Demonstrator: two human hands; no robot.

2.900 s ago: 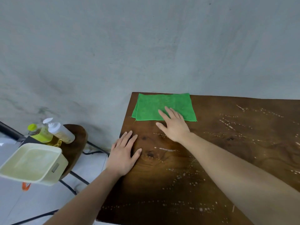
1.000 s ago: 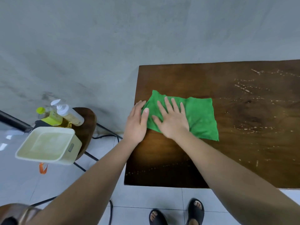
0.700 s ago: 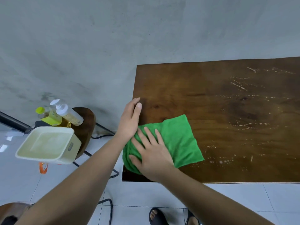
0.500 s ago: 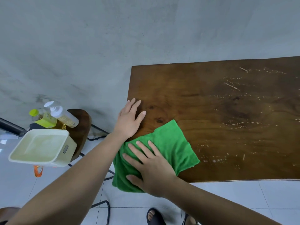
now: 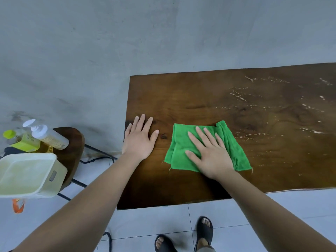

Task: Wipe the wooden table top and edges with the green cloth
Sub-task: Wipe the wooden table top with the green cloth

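Observation:
The dark wooden table [image 5: 200, 99] fills the right half of the head view, with its left edge and near edge both visible. A crumpled green cloth [image 5: 179, 148] lies on the top near the front left part. My right hand [image 5: 209, 153] presses flat on the cloth with fingers spread, covering its middle. To the left of the cloth and apart from it, my left hand [image 5: 139, 140] rests flat on the bare wood by the left edge, holding nothing. White specks [image 5: 240, 97] dot the wood to the right of the cloth.
A grey wall runs behind the table. Left of it a dark round stool [image 5: 72, 142] carries a white pump bottle [image 5: 49, 136], a yellow-green bottle [image 5: 23, 140] and a cream plastic tub [image 5: 27, 175]. My feet in black sandals [image 5: 204, 231] stand on the tiled floor.
My right hand has slid the cloth from the front left corner, where it hung over the edge, back up and to the right onto the top. My left hand stays by the left edge.

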